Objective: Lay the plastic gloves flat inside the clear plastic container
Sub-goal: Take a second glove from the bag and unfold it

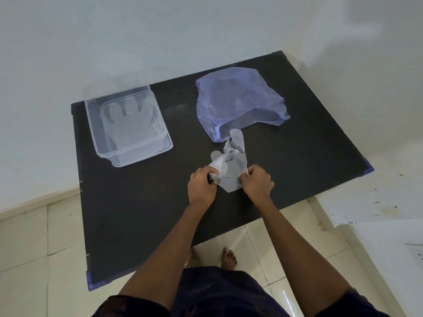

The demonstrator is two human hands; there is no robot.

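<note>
A thin clear plastic glove (230, 165) hangs crumpled over the black table (148, 213), its fingers pointing away from me. My left hand (202, 186) pinches its left cuff edge and my right hand (257, 183) pinches its right cuff edge. The clear plastic container (128, 124) stands at the table's far left, well apart from both hands. Inside it, at least one glove (128, 117) lies flat with fingers toward the wall.
A translucent blue plastic bag (238, 104) lies open at the back right, just beyond the held glove. White walls border the table's far and left sides. Tiled floor and my bare feet (229, 258) show below the near edge.
</note>
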